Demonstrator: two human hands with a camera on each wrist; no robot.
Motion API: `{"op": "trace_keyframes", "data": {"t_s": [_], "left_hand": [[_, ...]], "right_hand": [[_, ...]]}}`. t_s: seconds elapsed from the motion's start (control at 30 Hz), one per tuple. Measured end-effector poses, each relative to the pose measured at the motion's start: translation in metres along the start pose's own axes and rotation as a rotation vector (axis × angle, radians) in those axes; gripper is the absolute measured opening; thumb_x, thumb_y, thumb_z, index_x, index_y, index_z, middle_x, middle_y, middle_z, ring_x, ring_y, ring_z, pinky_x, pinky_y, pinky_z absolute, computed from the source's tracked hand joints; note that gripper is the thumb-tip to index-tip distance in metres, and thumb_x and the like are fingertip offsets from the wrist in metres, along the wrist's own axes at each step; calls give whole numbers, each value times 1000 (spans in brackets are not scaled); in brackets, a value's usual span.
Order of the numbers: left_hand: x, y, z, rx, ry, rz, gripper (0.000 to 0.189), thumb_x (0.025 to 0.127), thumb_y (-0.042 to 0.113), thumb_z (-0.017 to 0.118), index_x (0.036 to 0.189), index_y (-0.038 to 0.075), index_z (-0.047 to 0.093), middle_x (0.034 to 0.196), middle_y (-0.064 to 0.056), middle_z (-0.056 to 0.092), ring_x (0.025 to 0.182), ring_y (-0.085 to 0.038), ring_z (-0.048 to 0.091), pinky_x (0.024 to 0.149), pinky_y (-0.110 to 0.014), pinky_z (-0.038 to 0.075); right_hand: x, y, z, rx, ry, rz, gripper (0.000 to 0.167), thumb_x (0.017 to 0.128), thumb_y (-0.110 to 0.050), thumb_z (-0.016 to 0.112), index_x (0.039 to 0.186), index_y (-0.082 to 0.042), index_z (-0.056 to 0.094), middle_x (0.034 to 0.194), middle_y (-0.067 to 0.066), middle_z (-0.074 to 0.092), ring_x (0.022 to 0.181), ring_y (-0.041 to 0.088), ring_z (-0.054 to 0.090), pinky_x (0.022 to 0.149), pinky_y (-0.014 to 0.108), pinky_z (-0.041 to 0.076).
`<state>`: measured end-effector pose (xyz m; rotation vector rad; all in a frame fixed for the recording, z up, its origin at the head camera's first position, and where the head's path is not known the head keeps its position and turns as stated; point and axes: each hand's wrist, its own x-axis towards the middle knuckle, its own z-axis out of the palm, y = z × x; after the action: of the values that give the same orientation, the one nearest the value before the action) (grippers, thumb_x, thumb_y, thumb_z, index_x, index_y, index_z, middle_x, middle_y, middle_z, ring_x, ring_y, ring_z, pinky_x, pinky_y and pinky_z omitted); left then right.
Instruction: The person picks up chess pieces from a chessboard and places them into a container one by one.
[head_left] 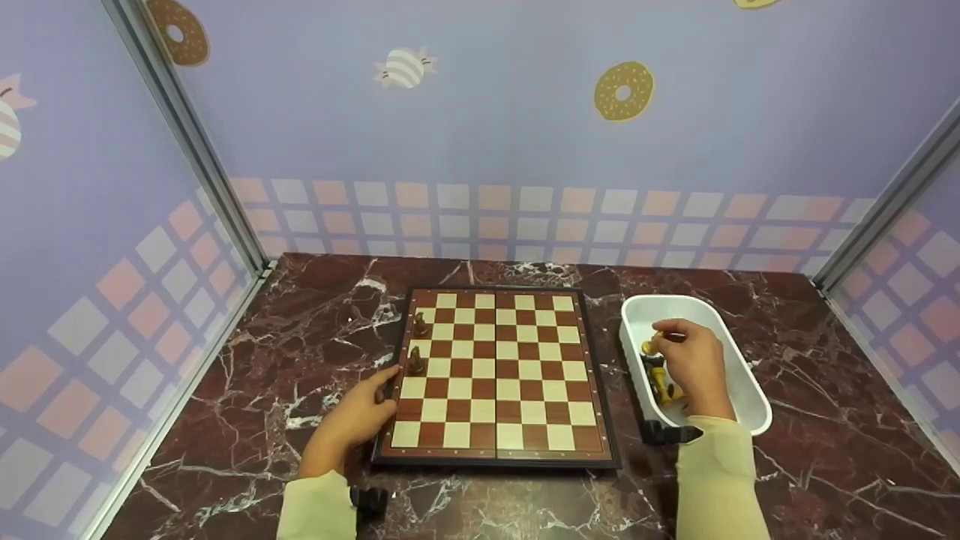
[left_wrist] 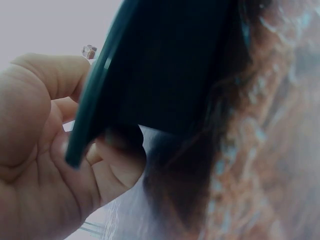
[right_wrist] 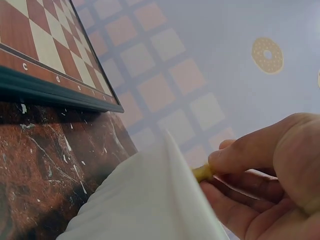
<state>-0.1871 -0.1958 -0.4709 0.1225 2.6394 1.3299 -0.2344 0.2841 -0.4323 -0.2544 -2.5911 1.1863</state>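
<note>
My left hand (head_left: 356,412) holds the left edge of a chessboard (head_left: 484,379). In the left wrist view the board's dark edge (left_wrist: 86,117) passes between the thumb and the curled fingers. Two dark chess pieces stand on the leftmost squares, one farther back (head_left: 421,324) and one nearer (head_left: 416,361). At the right, my right hand (head_left: 694,367) is over a white tray (head_left: 752,390), pinching a gold chess piece (head_left: 649,345) between thumb and fingers. The right wrist view shows only part of that piece (right_wrist: 203,173); the tray wall covers the rest.
Several gold and dark chess pieces (head_left: 660,386) lie in the tray, partly behind the right hand. Board and tray rest on a dark red marbled tabletop (head_left: 315,330). Patterned walls (head_left: 495,135) enclose the back and both sides, with metal posts (head_left: 202,150) at the corners.
</note>
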Motion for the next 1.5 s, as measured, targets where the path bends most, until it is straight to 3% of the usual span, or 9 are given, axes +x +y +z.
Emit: {"op": "trace_keyframes", "data": {"t_s": [0.17, 0.37, 0.73, 1.07, 1.37, 1.5], "left_hand": [[0, 0, 1, 6, -2, -13, 68, 94, 0, 51, 162, 2, 42, 67, 0, 42, 53, -14, 33, 54, -31, 32], [1, 0, 1, 21, 3, -23, 67, 96, 1, 52, 162, 3, 42, 67, 0, 43, 53, -13, 34, 54, -31, 33], [0, 1, -1, 5, -13, -11, 67, 96, 0, 50, 163, 2, 40, 66, 1, 43, 52, -12, 35, 54, -31, 34], [0, 1, 0, 7, -8, -2, 67, 96, 1, 51, 162, 1, 41, 69, 0, 44, 54, -13, 36, 55, -31, 35], [1, 0, -1, -8, -27, -8, 68, 95, -1, 49, 163, 2, 39, 62, 3, 37, 52, -12, 31, 54, -30, 32], [1, 0, -1, 6, -14, 3, 69, 94, -1, 51, 162, 0, 41, 65, 2, 39, 53, -13, 33, 55, -31, 33]], "right_hand": [[-1, 2, -2, -19, -4, -13, 27, 97, -9, 68, 120, 0, 78, 115, 21, 75, 104, 36, 70, 81, 37, 50], [-1, 1, -3, -15, -5, -23, 28, 99, -12, 67, 122, 1, 77, 114, 21, 75, 104, 37, 69, 89, 46, 50], [-3, -7, -2, -17, 8, -55, 26, 100, -13, 68, 120, 0, 78, 110, 20, 76, 100, 34, 68, 85, 43, 50], [-4, -17, 9, 14, -7, -137, 25, 98, -10, 68, 118, 3, 77, 114, 23, 76, 112, 42, 69, 102, 54, 48], [-8, -28, 18, 86, 14, -129, 23, 97, -8, 69, 116, 2, 77, 114, 21, 76, 111, 37, 71, 94, 43, 51], [-11, -36, 24, 118, 28, -153, 22, 95, -5, 71, 114, 3, 77, 113, 21, 76, 111, 37, 71, 92, 32, 52]]}}
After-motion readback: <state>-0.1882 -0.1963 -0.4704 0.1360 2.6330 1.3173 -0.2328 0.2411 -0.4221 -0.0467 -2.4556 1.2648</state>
